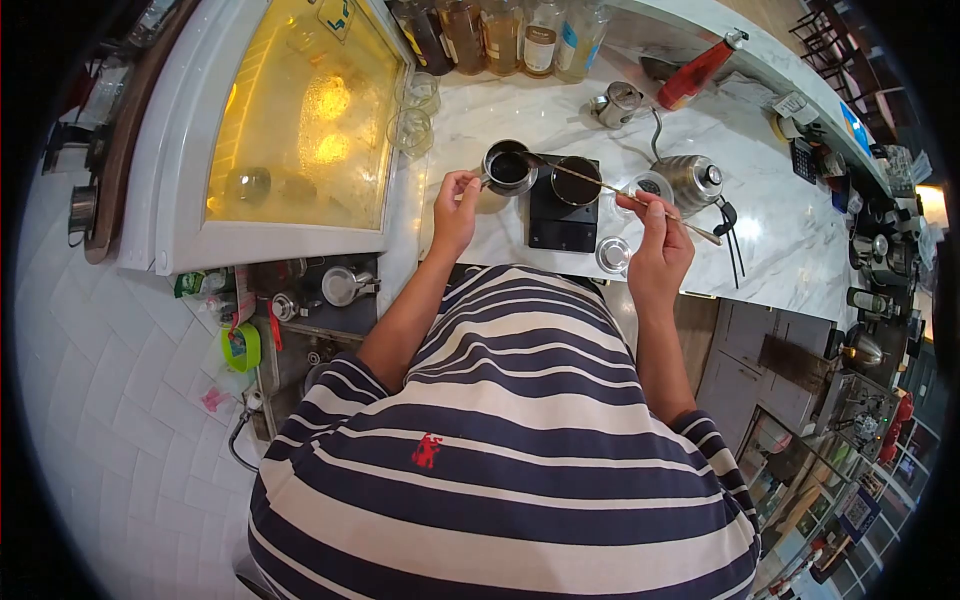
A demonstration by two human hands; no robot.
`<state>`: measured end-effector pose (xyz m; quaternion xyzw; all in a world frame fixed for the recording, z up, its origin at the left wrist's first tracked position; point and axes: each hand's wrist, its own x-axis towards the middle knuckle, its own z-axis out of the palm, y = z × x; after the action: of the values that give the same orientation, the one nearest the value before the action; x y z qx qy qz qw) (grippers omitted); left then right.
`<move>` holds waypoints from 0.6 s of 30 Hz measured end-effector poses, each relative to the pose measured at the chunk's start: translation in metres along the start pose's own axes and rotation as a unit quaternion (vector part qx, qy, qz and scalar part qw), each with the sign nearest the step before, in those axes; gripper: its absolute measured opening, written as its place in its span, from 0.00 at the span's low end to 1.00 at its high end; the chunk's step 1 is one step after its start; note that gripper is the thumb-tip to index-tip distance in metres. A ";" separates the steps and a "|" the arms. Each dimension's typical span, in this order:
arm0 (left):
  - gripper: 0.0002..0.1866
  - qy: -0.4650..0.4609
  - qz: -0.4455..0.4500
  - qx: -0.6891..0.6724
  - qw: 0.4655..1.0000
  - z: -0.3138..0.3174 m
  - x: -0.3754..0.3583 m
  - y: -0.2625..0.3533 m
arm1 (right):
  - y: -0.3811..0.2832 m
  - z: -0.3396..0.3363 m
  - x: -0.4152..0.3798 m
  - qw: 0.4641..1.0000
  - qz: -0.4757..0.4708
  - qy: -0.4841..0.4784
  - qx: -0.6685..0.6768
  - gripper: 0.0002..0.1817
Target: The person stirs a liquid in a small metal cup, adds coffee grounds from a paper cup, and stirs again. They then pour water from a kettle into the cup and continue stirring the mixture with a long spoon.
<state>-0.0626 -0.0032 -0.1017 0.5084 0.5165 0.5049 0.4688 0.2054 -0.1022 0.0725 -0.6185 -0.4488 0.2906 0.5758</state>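
Observation:
My left hand (pixel 457 207) grips the handle of a metal cup (pixel 509 168) with dark liquid in it. Between the fingertips of my right hand (pixel 660 236) is a long thin spoon (pixel 602 185), slanting left across the counter, its far end close to the metal cup. Beneath the spoon, a glass of dark liquid (pixel 576 183) stands on a black scale (pixel 563 229). A small clear glass (pixel 613 254) sits just right of the scale. Whether the spoon's tip touches the cup, I cannot tell.
A gooseneck kettle (pixel 691 182) stands right of my right hand, with a metal pitcher (pixel 618 104) and a red bottle (pixel 702 71) behind. Several bottles (pixel 501 35) line the back. Clear glasses (pixel 410 131) stand beside a yellow-lit cabinet (pixel 300 120) at the left.

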 end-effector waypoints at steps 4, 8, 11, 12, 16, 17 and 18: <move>0.13 0.044 0.007 0.040 0.998 -0.006 -0.007 -0.006 | 0.003 -0.014 0.007 0.996 0.006 0.058 0.059 0.17; 0.16 0.085 -0.009 0.062 0.994 -0.004 -0.021 0.012 | 0.002 -0.040 0.032 0.988 0.003 0.101 0.119 0.17; 0.17 0.110 0.005 0.079 0.991 0.000 -0.024 0.033 | 0.011 -0.064 0.057 0.984 -0.003 0.130 0.118 0.18; 0.17 0.119 0.012 0.087 0.989 0.001 -0.027 0.039 | 0.011 -0.068 0.065 0.983 -0.006 0.138 0.122 0.18; 0.20 0.164 0.027 0.084 0.983 0.009 -0.024 0.057 | 0.022 -0.086 0.102 0.980 -0.010 0.159 0.115 0.17; 0.20 0.168 0.045 0.083 0.981 0.012 -0.022 0.064 | 0.025 -0.089 0.112 0.983 -0.010 0.163 0.089 0.17; 0.20 0.172 0.061 0.083 0.980 0.015 -0.021 0.071 | 0.029 -0.092 0.121 0.984 -0.017 0.162 0.076 0.17</move>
<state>-0.0433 -0.0249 -0.0325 0.4812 0.5975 0.5684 0.2974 0.3446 -0.0337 0.0787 -0.6045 -0.3366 0.2096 0.6910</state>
